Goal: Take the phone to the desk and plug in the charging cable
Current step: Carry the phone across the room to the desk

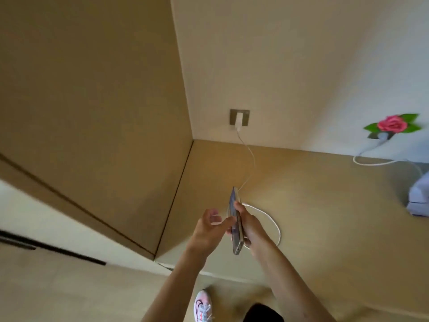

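Gripped edge-on in the right hand (pixel 249 225), the phone (pixel 236 223) hovers over the desk (pixel 325 217), while the left hand (pixel 210 225) pinches what looks like the plug end of the white cable (pixel 276 228). Plugging in seems under way; next, the plug must line up with the phone's port, hidden from this angle.

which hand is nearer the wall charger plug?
Right. The right hand holds the phone below the wall charger plug, on the cable's side; the left hand sits further left, beside the phone.
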`<state>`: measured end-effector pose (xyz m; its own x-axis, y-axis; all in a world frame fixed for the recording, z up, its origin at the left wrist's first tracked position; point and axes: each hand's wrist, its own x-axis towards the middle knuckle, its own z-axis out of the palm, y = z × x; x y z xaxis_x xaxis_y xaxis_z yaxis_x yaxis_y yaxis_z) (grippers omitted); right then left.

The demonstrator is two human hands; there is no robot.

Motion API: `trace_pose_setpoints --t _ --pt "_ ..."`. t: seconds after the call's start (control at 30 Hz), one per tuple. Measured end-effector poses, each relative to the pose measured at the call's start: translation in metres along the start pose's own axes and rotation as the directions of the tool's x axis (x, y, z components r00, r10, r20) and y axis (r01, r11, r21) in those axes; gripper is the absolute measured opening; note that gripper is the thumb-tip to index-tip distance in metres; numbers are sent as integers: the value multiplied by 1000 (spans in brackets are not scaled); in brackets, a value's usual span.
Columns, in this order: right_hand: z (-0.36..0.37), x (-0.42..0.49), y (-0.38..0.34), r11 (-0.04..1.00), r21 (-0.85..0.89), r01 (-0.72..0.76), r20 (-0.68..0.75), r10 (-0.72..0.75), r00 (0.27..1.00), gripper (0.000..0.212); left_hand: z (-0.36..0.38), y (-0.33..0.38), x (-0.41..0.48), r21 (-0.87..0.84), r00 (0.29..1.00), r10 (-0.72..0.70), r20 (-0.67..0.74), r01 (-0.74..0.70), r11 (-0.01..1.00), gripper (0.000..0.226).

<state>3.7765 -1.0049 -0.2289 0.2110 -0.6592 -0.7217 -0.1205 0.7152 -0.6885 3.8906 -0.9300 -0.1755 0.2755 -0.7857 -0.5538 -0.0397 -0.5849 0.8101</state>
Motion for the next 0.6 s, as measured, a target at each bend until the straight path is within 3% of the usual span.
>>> trace_pose_setpoints --t 0.17,0.23,0.3,0.37,0.6 --pt "3 18 -19 996 62 -64 18 63 998 44 -8 19 44 54 965 -161 208 153 987 106" --pt "2 25 -24 995 80 -68 49 64 997 48 -14 24 59 30 946 -195 260 193 981 96" --pt "-1 31 -28 996 62 -69 99 63 993 53 -15 27 73 -13 933 -183 311 197 980 63" --pt "-2 36 -30 995 67 -68 165 56 985 60 -14 26 84 -43 930 -157 333 181 982 46" --pt "-2 50 -30 980 183 -73 243 27 970 59 -5 13 122 30 956 -159 246 157 987 61"
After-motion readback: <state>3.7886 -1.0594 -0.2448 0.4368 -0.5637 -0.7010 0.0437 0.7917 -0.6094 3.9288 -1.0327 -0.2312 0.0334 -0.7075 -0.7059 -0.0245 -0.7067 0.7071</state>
